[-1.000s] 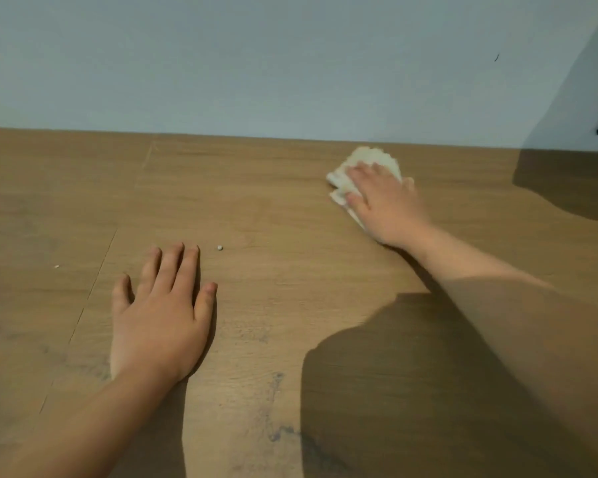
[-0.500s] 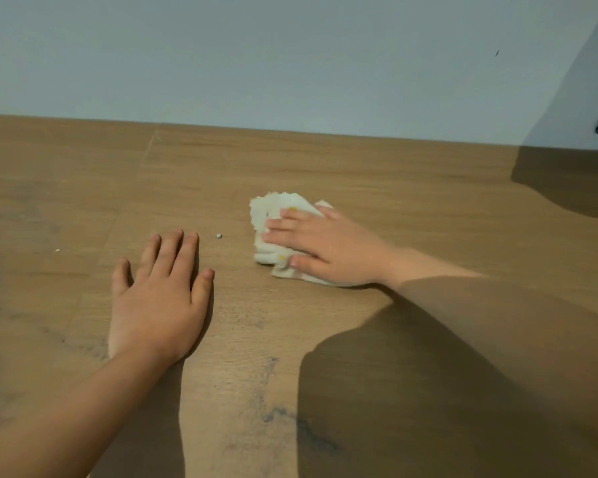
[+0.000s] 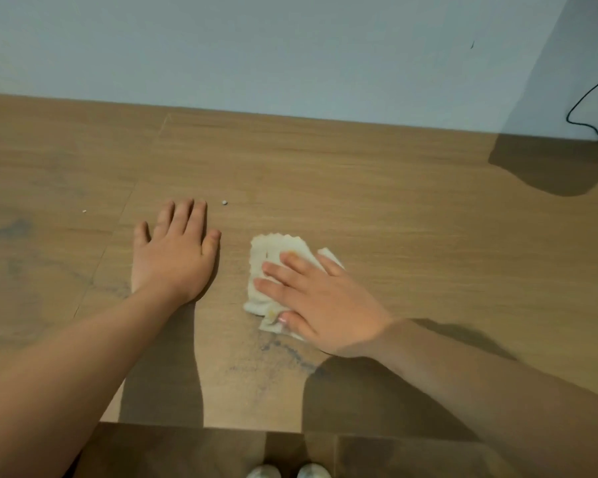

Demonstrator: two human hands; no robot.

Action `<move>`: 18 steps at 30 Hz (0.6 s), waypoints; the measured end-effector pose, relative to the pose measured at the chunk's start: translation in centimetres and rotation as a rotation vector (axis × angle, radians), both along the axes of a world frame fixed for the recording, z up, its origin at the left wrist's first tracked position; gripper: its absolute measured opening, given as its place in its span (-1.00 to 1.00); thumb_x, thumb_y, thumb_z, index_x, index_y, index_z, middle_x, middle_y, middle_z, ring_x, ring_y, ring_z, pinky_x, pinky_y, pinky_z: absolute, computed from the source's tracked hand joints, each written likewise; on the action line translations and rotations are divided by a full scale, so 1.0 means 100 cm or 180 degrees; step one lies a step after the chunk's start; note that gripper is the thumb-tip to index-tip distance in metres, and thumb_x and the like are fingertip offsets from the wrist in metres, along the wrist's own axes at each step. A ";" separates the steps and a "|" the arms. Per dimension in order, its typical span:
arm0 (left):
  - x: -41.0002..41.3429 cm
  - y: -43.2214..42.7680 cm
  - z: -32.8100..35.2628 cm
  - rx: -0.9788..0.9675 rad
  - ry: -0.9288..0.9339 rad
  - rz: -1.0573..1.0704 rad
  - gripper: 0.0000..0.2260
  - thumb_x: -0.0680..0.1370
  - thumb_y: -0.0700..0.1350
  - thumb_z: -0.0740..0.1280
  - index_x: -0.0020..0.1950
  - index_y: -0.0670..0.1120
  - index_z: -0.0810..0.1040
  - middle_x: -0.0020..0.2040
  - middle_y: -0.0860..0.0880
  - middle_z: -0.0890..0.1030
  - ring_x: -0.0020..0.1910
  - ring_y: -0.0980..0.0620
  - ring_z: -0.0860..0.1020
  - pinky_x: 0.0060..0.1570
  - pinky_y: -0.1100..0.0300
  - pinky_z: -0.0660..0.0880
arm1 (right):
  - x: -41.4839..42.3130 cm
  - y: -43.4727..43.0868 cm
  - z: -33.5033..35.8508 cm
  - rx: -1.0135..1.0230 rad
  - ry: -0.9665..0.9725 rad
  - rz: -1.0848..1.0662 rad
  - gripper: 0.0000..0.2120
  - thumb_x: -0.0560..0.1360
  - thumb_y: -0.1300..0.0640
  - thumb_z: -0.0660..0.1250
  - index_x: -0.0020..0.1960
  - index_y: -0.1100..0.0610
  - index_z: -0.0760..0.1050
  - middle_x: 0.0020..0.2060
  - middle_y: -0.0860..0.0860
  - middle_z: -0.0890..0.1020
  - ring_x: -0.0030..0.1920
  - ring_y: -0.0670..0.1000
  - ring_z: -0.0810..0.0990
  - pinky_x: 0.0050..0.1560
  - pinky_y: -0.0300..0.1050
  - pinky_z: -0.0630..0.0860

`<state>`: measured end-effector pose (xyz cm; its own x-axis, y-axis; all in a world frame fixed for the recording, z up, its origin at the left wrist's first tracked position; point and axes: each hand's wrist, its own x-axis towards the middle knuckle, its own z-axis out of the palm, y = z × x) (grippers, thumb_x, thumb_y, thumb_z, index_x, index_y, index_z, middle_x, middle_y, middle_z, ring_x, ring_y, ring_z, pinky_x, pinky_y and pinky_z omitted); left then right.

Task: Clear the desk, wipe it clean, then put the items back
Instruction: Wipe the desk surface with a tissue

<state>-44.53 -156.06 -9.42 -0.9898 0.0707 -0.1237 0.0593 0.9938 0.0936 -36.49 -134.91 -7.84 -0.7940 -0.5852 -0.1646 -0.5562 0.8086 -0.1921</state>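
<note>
The left hand [image 3: 175, 257] lies flat on the brown desk [image 3: 394, 201], left of the middle, with its fingers straight and pointing up at the wall. A tiny white crumb [image 3: 224, 202] sits just past them. Near the middle, the right hand [image 3: 321, 301] presses flat on a crumpled white cloth [image 3: 273, 250], fingers spread. The hands are apart. A black cable [image 3: 587, 98] hangs at the upper right.

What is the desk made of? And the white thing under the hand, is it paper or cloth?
The desk looks like wood or wood-look laminate, matte brown: grain streaks and straight seams between panels show. The wipe is white and soft, probably a paper towel or thin cloth: its edge is scalloped and it crumples under the right hand. I cannot tell which.
</note>
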 end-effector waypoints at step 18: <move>0.113 -0.027 0.003 -0.0102 -0.0132 -0.0971 -0.38 0.42 0.24 -0.45 0.45 0.05 -0.32 0.54 0.08 -0.19 0.50 0.10 -0.25 0.46 0.00 -0.22 | 0.059 0.052 -0.002 0.0068 0.0055 -0.2304 -0.54 0.64 -0.05 -0.08 0.53 -0.07 0.02 0.54 -0.08 0.06 0.53 -0.01 -0.03 0.47 0.10 -0.03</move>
<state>-33.20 -158.72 -9.11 -0.9176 0.3591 -0.1704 0.3521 0.9333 0.0711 -30.58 -129.66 -8.04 -0.9838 0.0914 -0.1541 0.1173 0.9787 -0.1683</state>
